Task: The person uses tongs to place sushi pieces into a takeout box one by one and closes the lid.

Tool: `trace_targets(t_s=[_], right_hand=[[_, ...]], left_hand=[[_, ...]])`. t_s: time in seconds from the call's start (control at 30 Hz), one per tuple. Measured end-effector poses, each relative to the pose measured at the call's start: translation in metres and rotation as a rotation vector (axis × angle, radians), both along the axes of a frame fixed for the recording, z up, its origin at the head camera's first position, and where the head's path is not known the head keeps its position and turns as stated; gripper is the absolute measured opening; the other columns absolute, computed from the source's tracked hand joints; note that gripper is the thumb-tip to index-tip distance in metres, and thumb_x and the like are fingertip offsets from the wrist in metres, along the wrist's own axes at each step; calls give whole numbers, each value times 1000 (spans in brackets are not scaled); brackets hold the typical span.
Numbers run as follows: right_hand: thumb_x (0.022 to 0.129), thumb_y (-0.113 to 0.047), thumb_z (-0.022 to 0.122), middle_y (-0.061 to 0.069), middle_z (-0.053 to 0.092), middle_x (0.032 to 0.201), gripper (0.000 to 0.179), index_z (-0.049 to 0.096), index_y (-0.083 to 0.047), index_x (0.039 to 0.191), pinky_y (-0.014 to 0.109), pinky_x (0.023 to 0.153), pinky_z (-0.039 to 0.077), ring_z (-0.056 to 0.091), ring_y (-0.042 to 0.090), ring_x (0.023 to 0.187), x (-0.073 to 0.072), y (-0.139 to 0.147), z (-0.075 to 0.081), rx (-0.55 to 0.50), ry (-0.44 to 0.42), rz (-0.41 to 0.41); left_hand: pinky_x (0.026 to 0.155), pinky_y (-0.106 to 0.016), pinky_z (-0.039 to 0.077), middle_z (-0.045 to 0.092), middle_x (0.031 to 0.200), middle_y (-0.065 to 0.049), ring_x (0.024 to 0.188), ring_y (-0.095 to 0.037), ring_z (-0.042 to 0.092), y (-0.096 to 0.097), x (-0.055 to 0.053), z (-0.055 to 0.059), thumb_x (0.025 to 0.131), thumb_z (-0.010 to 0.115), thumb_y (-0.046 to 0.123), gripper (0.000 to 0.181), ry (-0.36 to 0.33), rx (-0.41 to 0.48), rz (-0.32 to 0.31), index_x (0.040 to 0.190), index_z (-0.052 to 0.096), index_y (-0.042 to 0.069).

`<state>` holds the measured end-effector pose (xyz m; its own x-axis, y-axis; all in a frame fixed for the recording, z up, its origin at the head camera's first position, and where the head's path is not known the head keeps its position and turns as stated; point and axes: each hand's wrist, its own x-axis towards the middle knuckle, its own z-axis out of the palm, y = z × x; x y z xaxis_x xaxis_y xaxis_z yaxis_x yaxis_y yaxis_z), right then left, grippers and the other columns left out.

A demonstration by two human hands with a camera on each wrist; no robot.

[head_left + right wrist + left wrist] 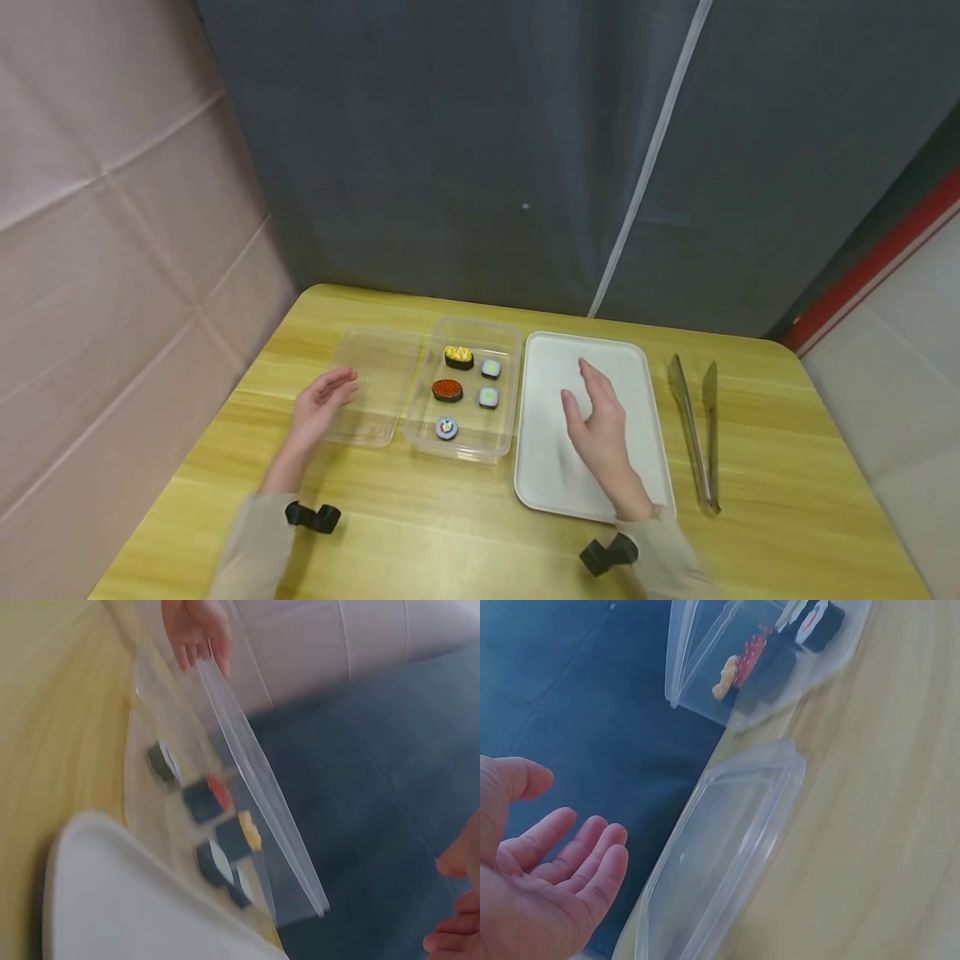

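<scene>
My left hand (321, 408) hovers over the near-left part of a clear plastic lid (378, 392), fingers loosely bent and holding nothing. My right hand (600, 425) hangs above a white tray (547, 483), thumb apart from the fingers, nothing in it. Between them stands a clear plastic container (468, 450) with several sushi pieces. In it are a yellow-topped piece (459, 357), a red roe-topped piece (447, 390), a round roll (446, 428) and two small green-centred rolls, one (491, 368) behind the other (488, 397). The left wrist view shows the lid (712, 855) beside the left hand (555, 877).
Metal tongs (697, 442) lie spread on the wooden table (420, 533), right of the tray. A dark curtain (450, 167) hangs behind the table's far edge. A pale padded wall (112, 250) rises on the left, and a red-edged white panel (885, 317) on the right.
</scene>
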<state>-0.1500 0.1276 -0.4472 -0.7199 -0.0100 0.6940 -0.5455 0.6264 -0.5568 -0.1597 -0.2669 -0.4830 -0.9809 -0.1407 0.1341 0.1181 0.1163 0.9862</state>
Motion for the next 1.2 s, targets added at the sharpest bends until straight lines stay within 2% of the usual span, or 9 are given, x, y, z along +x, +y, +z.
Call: trace_targets(t_s=[0.17,0.33,0.63,0.77,0.8,0.97,1.0,1.03,1.2], right_hand=[[81,5,66,28,54,122,48,49,14,125,52,90,45,53,41,112,-2,-32,3,-12,-12,101],[82,5,65,28,52,124,49,48,13,127,49,94,44,50,39,116,-2,-61,9,-24,-42,205],[84,1,64,27,53,125,48,48,12,127,47,96,43,50,36,117,2,-112,14,-48,-66,346],[87,-3,61,27,51,128,47,46,12,129,46,98,42,49,36,119,6,-134,14,-42,-111,425],[88,-3,60,27,51,128,47,45,12,130,45,97,43,56,34,109,8,-139,13,-39,-126,450],[88,-3,60,26,49,131,49,43,11,132,39,100,41,54,33,113,16,-166,6,-34,-216,546],[88,-3,60,25,49,131,49,42,10,133,38,100,41,54,32,113,18,-172,4,-28,-230,558],[88,-4,60,23,49,132,50,43,10,133,37,102,39,47,32,123,21,-177,2,-19,-242,559],[89,-8,60,20,49,133,53,41,8,135,32,102,38,49,28,122,34,-204,-9,29,-282,550]], left_hand=[[80,-20,51,65,106,3,93,-4,63,-14,3,-5,94,56,6,41,-7,21,43,125,44,-18],[80,-18,50,65,101,12,92,-3,63,-29,5,-6,94,56,9,45,-40,39,77,127,41,-18],[81,-15,49,64,96,17,89,1,62,-51,6,-9,95,54,8,47,-104,86,122,130,37,-18],[80,-13,48,63,97,19,91,2,60,-57,5,-8,95,54,13,50,-147,52,138,132,37,-15],[80,-13,48,62,97,19,92,2,60,-58,4,-7,96,53,14,50,-154,40,141,133,37,-14],[79,-13,48,61,96,20,91,3,60,-62,-4,-5,96,53,17,50,-174,3,172,133,39,-13],[79,-13,48,61,96,20,90,3,60,-62,-5,-5,96,53,17,49,-181,-2,176,133,39,-12],[78,-13,48,60,96,20,90,3,59,-63,-7,-5,96,53,17,49,-191,-7,180,133,40,-12],[75,-13,47,61,101,15,89,4,58,-66,-13,-8,96,52,17,47,-232,-67,192,133,42,-10]])
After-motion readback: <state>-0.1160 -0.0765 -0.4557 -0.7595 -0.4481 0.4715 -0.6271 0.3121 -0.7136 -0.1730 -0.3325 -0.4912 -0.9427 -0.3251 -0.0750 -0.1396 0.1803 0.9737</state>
